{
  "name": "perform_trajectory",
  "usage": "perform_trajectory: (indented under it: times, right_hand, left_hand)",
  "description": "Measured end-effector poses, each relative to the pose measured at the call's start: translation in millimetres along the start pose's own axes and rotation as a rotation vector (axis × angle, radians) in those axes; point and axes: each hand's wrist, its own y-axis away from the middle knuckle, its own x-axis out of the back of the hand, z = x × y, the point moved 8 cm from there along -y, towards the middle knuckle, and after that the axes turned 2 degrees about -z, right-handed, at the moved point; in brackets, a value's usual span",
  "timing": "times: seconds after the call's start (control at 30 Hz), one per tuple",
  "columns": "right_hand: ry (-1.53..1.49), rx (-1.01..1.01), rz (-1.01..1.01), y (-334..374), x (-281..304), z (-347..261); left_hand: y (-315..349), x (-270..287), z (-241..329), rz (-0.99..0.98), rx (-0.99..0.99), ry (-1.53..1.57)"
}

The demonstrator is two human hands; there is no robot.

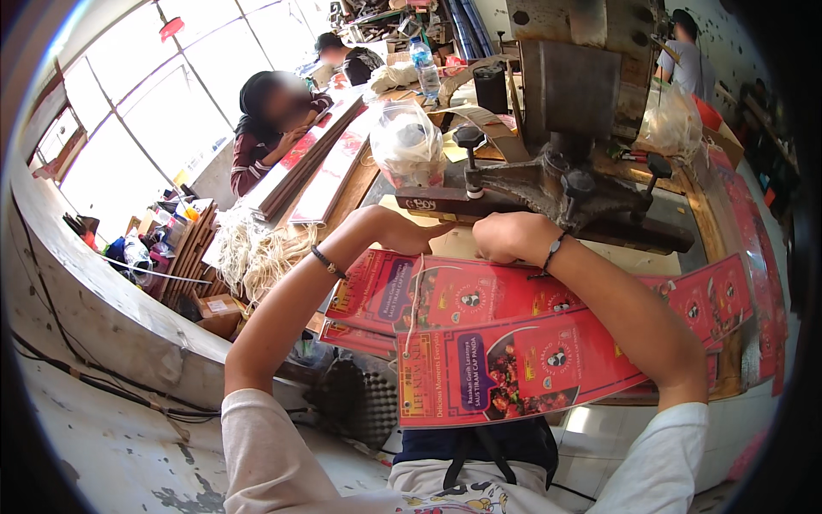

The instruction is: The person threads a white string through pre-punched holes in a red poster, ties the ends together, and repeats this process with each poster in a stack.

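Feeding printed red card strips into a press, both hands at the die.

Near: a stack of red printed card strips (pixel 548 351) lies across the lap edge, a loose string (pixel 415 295) draped over it. Left hand (pixel 402 230) and right hand (pixel 509 236) are curled closed on the far end of a strip, just under the dark metal press (pixel 556 184); exact grip hidden. Judged step: aligning for punching; next calls for square seating, fingers clear. Far: a seated co-worker (pixel 265 128) by more strips.
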Motion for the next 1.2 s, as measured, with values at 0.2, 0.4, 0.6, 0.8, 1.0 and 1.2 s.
perform_trajectory:
  times: [0.2, 0.4, 0.6, 0.8, 1.0, 1.2]
  right_hand:
    - [0.099, -0.026, -0.035, 9, 0, 5]
    - [0.132, -0.048, -0.083, 9, -2, 6]
    - [0.129, -0.055, -0.050, 8, -5, 6]
    - [0.131, -0.021, -0.106, 2, -13, 10]
    - [0.133, -0.007, -0.065, 5, -9, 7]
    - [0.150, 0.035, -0.045, 11, -4, -1]
  left_hand:
    - [26, 9, 28, -0.145, 0.164, 0.037]
    - [35, 15, 43, -0.192, 0.204, 0.001]
    - [19, 6, 37, -0.263, 0.132, -0.046]
    - [19, 9, 41, -0.298, 0.114, -0.111]
    - [31, 12, 49, -0.190, 0.112, -0.082]
    - [5, -1, 29, -0.199, 0.024, -0.229]
